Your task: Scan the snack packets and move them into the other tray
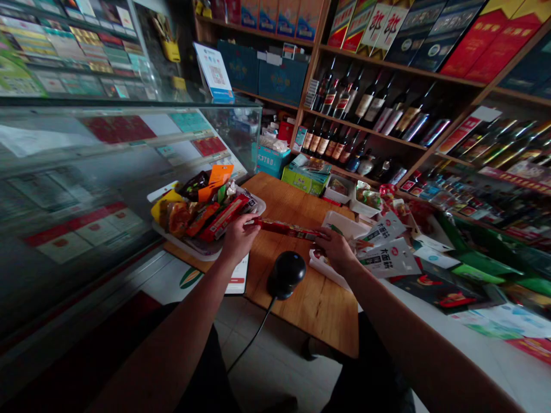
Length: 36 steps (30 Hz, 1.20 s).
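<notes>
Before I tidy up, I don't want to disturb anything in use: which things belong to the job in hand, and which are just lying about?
Likely in use:
Red packet, held by left hand and right hand
Tray of packets
White container by right hand

Likely just lying about:
QR-code stand
Shelved bottles
Green box

On the right, the nearer grey packet (394, 261) reads "大面筋" in large dark characters; the similar packet (384, 229) just beyond it bears smaller characters (they are harder to make out). On the far shelf's top row, two pale boxes (388, 26) each show a big "郎". On the far end of the glass counter at left, a white-and-blue sign (214, 70) carries a QR code. The lettering on the long red packet (288, 228) is too small to read.
</notes>
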Each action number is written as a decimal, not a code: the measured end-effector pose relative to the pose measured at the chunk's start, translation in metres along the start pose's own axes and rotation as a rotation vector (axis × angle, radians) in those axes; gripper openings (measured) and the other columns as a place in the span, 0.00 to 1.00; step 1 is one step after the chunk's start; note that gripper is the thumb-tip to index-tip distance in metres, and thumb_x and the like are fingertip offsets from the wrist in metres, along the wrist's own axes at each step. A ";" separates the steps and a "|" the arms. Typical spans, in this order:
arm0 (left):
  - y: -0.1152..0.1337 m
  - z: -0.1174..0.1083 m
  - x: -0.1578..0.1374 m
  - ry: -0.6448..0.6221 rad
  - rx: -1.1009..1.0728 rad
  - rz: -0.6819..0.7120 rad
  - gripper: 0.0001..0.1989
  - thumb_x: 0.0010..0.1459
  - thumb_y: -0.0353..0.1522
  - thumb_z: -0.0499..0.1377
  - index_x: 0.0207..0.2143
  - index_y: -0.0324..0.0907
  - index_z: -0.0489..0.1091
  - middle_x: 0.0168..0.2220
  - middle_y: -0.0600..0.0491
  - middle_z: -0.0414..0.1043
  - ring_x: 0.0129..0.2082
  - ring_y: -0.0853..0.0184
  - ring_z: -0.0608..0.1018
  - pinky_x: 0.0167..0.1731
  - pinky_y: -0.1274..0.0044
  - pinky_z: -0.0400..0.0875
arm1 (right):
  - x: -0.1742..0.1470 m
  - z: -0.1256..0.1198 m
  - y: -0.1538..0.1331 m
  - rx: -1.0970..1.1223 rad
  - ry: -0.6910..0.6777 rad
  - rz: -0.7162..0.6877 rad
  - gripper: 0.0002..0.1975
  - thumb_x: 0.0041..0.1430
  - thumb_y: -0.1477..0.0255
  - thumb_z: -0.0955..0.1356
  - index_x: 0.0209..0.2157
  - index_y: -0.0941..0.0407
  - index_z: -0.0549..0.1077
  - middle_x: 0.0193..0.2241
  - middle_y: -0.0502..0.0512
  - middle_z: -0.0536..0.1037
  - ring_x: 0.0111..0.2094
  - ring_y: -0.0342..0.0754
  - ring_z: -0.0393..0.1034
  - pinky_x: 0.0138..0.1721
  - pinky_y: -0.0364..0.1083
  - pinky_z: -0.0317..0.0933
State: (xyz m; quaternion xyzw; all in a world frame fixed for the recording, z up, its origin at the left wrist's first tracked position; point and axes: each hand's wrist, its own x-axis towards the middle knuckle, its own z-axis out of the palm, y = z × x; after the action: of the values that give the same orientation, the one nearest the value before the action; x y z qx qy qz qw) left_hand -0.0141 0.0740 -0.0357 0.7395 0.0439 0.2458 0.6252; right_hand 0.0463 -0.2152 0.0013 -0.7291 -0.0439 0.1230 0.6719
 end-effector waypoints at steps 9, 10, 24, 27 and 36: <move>0.004 -0.015 0.007 0.010 0.231 0.064 0.20 0.56 0.35 0.61 0.51 0.41 0.74 0.45 0.47 0.79 0.42 0.61 0.80 0.45 0.70 0.75 | -0.002 0.018 0.006 -0.049 -0.007 0.081 0.20 0.59 0.68 0.71 0.52 0.59 0.73 0.24 0.51 0.78 0.21 0.44 0.74 0.20 0.38 0.63; 0.003 -0.016 0.007 0.016 0.258 0.066 0.20 0.56 0.35 0.61 0.51 0.41 0.74 0.45 0.48 0.79 0.41 0.61 0.80 0.45 0.70 0.75 | -0.001 0.019 0.009 -0.056 -0.018 0.079 0.21 0.58 0.67 0.71 0.52 0.59 0.72 0.23 0.50 0.77 0.20 0.44 0.74 0.20 0.38 0.62; -0.007 -0.026 0.009 0.034 0.396 0.035 0.18 0.56 0.33 0.61 0.50 0.42 0.75 0.41 0.49 0.79 0.37 0.62 0.79 0.42 0.72 0.74 | 0.012 0.029 0.033 -0.118 -0.066 0.016 0.29 0.50 0.62 0.71 0.52 0.61 0.74 0.19 0.45 0.72 0.14 0.38 0.60 0.15 0.38 0.49; -0.005 -0.028 0.009 0.038 0.415 0.031 0.18 0.56 0.33 0.61 0.50 0.41 0.75 0.41 0.48 0.79 0.37 0.62 0.79 0.43 0.71 0.74 | 0.011 0.032 0.030 -0.134 -0.085 0.041 0.30 0.51 0.63 0.70 0.54 0.62 0.72 0.14 0.42 0.67 0.13 0.39 0.56 0.14 0.38 0.47; -0.006 -0.025 0.010 0.045 0.417 0.036 0.18 0.56 0.30 0.61 0.49 0.41 0.76 0.41 0.49 0.79 0.37 0.61 0.79 0.43 0.71 0.75 | 0.007 0.031 0.029 -0.143 -0.083 0.021 0.26 0.51 0.61 0.71 0.49 0.61 0.75 0.19 0.45 0.68 0.16 0.37 0.54 0.16 0.39 0.44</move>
State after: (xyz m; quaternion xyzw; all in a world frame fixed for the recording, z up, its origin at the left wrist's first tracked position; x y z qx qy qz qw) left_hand -0.0144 0.1019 -0.0362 0.8478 0.0947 0.2588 0.4530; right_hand 0.0426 -0.1858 -0.0308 -0.7698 -0.0730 0.1568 0.6144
